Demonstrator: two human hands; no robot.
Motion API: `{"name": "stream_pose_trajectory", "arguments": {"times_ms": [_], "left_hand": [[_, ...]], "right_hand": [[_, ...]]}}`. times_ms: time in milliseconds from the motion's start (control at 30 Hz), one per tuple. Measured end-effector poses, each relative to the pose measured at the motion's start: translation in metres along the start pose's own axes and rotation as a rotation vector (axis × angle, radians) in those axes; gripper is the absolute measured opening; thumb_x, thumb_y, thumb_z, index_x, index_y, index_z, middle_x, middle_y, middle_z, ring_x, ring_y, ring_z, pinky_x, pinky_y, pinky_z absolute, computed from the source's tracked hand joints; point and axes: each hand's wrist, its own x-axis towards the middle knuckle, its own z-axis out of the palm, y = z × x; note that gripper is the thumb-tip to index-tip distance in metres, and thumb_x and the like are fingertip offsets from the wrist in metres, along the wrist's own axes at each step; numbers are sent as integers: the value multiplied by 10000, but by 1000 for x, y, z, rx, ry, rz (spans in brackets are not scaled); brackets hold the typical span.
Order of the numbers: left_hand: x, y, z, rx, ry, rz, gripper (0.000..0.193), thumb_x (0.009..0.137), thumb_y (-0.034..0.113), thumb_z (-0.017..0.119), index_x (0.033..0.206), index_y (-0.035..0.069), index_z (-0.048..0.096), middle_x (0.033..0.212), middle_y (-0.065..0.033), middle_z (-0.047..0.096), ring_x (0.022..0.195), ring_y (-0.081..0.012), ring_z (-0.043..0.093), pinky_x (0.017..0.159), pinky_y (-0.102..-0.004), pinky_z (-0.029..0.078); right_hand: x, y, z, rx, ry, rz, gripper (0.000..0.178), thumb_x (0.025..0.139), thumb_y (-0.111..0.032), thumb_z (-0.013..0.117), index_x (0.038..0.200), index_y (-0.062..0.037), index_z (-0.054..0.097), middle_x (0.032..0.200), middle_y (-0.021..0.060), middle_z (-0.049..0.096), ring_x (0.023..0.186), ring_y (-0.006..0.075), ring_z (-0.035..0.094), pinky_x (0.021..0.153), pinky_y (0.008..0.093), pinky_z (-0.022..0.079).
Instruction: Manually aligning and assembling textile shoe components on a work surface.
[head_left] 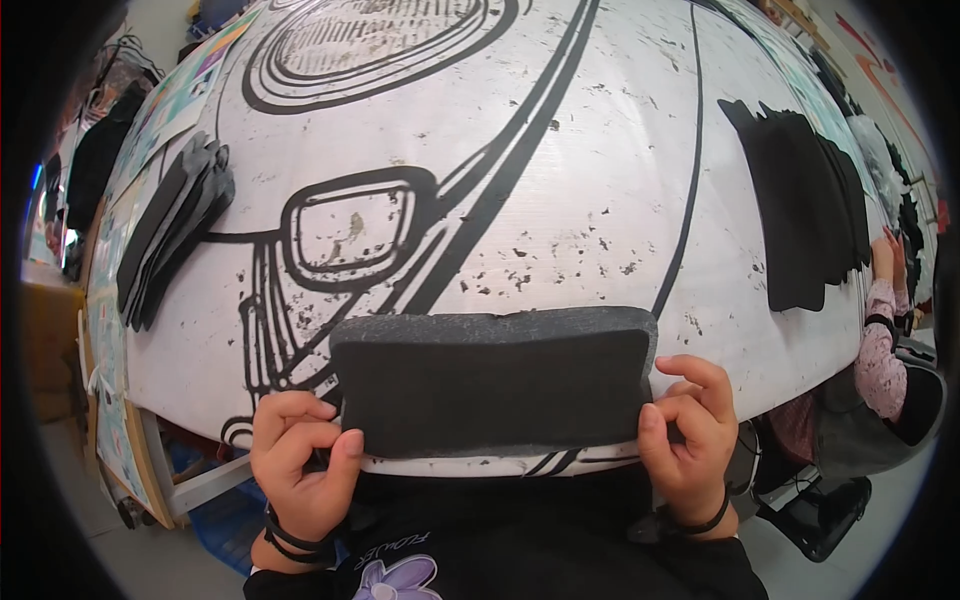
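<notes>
Black panel (490,395), just one, at the surface's (600,235) near edge: your left hand (300,450) and right hand (695,430) pinch its two ends; two dark stacks (180,235) (805,210) lie toward the side edges.

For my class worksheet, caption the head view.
Left hand and right hand hold a black panel at a white table.

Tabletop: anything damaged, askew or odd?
Yes: the white tabletop is marred by scattered dark specks, including a cluster just beyond the dark pad between the left hand and right hand; wear or dirt, can't tell. The dark stack at right is fanned, edges out of line.
</notes>
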Motion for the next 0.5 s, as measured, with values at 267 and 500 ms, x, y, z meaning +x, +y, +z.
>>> {"name": "stream_pose_trajectory", "arguments": {"times_ms": [267, 500], "left_hand": [[4, 1, 5, 39, -8, 0, 171, 717, 74, 727, 677, 17, 571, 891, -106, 540, 734, -185, 521, 636, -271, 405], [2, 2, -3, 55, -9, -13, 176, 684, 60, 745, 665, 22, 574, 892, -106, 548, 726, -188, 528, 635, -278, 410]], "right_hand": [[2, 3, 0, -26, 7, 3, 113, 706, -21, 710, 667, -14, 604, 1035, 124, 612, 491, 114, 467, 474, 235, 386], [3, -2, 4, -26, -3, 0, 111, 695, -22, 708, 663, -17, 601, 1018, 125, 619, 504, 121, 473, 482, 243, 394]]}}
